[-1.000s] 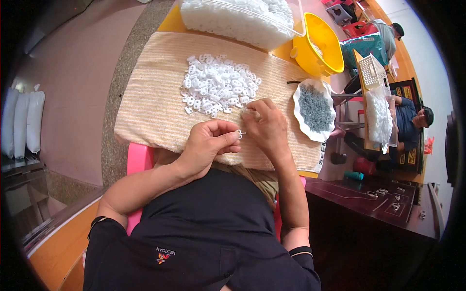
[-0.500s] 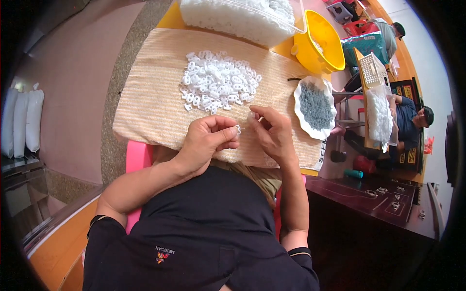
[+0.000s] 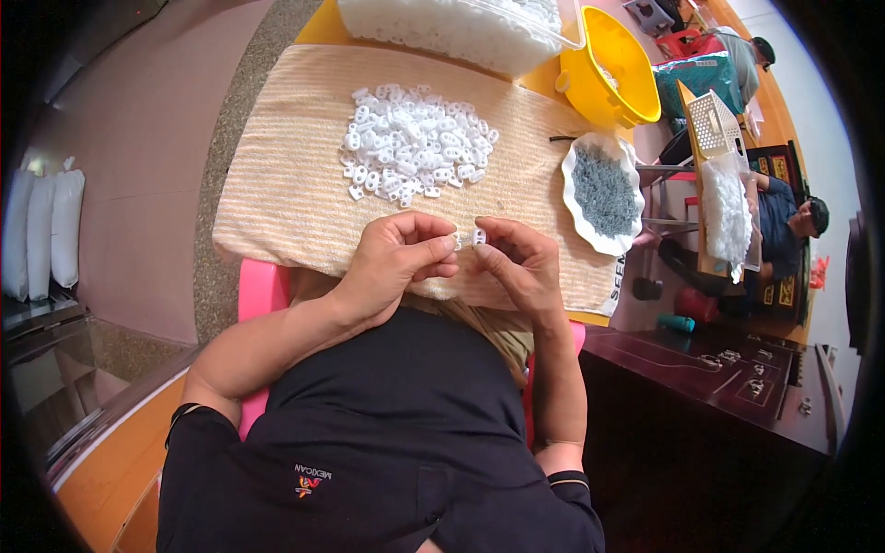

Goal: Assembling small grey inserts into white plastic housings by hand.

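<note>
In front of my body, both hands are close together over the near part of a striped beige towel point(image 3: 286, 166). My left hand point(image 3: 398, 258) pinches a small white plastic piece point(image 3: 457, 241) between thumb and forefinger; its shape is partly hidden. Just right of it, my right hand point(image 3: 524, 267) holds a small white two-hole plastic piece point(image 3: 478, 237) upright in a thumb-and-finger pinch. A narrow gap separates the two pieces. Beyond my hands lies a loose heap of similar white two-hole pieces point(image 3: 415, 138).
Right of the towel's middle sits a wavy-rimmed white dish point(image 3: 572, 195) of fine grey bits. A clear box point(image 3: 442, 39) full of white pieces and a yellow basin point(image 3: 599, 69) stand behind. Two people work at tables on the right. White sacks point(image 3: 66, 226) stand far left.
My right hand has come back from near the heap's edge, and the white piece in it now shows clearly beside my left fingertips. My left hand has hardly moved.
</note>
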The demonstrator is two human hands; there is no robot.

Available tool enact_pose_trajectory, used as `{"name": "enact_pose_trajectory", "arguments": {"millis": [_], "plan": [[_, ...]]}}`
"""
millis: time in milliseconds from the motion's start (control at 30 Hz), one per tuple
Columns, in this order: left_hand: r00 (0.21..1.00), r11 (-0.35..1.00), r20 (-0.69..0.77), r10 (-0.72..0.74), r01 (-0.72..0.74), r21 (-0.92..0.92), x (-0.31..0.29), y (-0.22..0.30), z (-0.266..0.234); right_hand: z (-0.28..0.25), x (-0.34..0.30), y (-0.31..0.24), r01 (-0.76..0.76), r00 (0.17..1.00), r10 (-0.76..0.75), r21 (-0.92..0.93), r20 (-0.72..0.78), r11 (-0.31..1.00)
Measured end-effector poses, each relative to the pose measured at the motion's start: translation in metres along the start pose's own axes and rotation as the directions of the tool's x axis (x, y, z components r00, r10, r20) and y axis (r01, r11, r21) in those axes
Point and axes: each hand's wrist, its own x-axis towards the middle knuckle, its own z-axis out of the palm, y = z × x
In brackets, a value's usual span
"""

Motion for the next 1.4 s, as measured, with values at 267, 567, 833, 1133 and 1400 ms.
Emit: {"name": "enact_pose_trajectory", "arguments": {"millis": [267,567,833,1133,1400], "plan": [[1.0,1.0,0.016,0.005,-0.005,0.017,0.0014,-0.0005,-0.0011,0.0043,-0.0017,0.0031,-0.032,0.999,0.031,0.085,0.005,0.996],[0.999,1.0,0.028,-0.019,0.019,0.016,0.0021,-0.0023,-0.0024,0.002,-0.0023,0.0055,-0.023,1.0,0.021,0.137,0.021,0.99],[0.999,1.0,0.035,-0.014,0.014,0.011,0.0017,-0.0013,-0.002,0.004,-0.0034,0.0012,-0.03,0.999,0.029,0.098,0.013,0.995],[0.999,0.999,0.024,-0.033,0.033,0.008,0.0022,-0.0011,-0.0022,0.0047,-0.0039,0.0018,-0.023,1.0,0.023,0.123,-0.003,0.992],[0.999,0.999,0.022,-0.033,0.033,0.019,0.0015,0.0008,-0.0008,0.0039,-0.0043,0.0032,-0.025,1.0,0.025,0.115,-0.004,0.993]]}}
